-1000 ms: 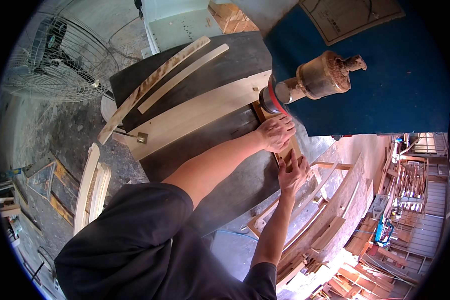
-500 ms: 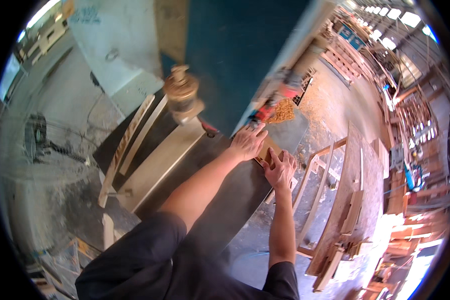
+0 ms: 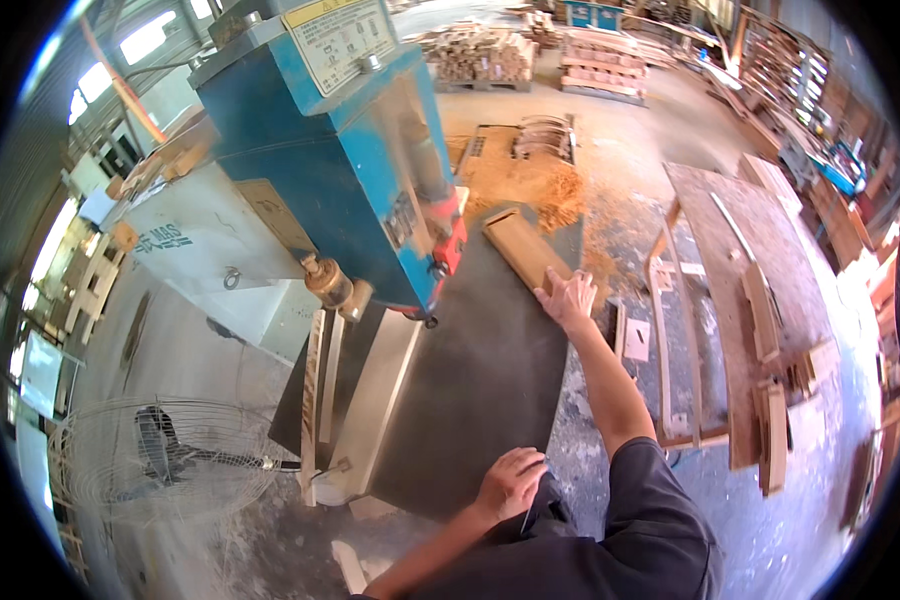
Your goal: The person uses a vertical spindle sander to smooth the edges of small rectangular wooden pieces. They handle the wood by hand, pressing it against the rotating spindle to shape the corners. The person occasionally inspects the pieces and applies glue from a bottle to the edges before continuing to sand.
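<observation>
My right hand (image 3: pixel 571 297) grips the near end of a brown wooden block (image 3: pixel 520 245), thumb on one side and fingers over the end. The block lies flat near the right edge of the dark machine table (image 3: pixel 480 390). My left hand (image 3: pixel 512 485) is apart from it, above the near edge of the table close to my body. Its fingers are curled, and whatever may be inside them is hidden. Over the table's far left side stands the blue machine head (image 3: pixel 340 170), with a red part (image 3: pixel 450 250) at its lower right.
A pale wooden fence (image 3: pixel 375 400) lies along the table's left, near a brass-coloured fitting (image 3: pixel 332 285). A wire-cage fan (image 3: pixel 165 455) stands at left. Wood shavings (image 3: pixel 530 185) pile beyond the table. To the right is a wooden workbench (image 3: pixel 760 300) carrying several wood pieces.
My left hand has left the block and drawn back toward my body. My right hand stays at the block. The view has swung, showing more of the machine and the hall.
</observation>
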### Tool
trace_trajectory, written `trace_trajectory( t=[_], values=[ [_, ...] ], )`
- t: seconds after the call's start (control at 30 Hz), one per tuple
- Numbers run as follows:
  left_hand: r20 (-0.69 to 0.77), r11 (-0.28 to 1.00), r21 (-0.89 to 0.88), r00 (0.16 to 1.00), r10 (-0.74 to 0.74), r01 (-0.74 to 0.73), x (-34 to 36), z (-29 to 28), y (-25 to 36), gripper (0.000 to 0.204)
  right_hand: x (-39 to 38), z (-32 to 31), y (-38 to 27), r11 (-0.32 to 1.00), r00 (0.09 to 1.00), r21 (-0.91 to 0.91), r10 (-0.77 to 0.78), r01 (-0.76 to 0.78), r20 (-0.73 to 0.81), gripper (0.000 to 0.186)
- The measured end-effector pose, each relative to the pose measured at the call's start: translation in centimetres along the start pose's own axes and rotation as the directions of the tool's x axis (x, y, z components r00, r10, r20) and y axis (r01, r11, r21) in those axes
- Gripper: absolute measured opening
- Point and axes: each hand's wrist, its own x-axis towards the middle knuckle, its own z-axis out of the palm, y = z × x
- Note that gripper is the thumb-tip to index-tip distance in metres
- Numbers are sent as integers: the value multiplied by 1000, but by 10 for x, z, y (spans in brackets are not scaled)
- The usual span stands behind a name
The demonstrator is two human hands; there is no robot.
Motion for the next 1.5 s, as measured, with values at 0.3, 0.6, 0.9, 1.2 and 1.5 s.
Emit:
trace_trajectory(
  t=[0.3,0.6,0.9,1.2,1.5],
  values=[
    [-81,996,-73,995,-51,45,-36,7,6,18,-219,-68,56,904,968,356,189,-236,164,66],
    [-58,999,37,998,-26,28,-35,11,6,17,-365,-125,280,606,773,629,634,-486,-14,62],
    [-53,991,36,990,-128,130,5,87,65,20,-448,-214,520,802,745,-75,511,-593,-428,63],
    [40,980,2,979,-200,200,57,161,111,22,-390,-215,594,837,781,-66,475,-543,-405,57],
    [-35,948,232,976,-214,217,59,142,138,19,-121,-150,625,803,784,-44,566,-594,-255,62]
  ],
)
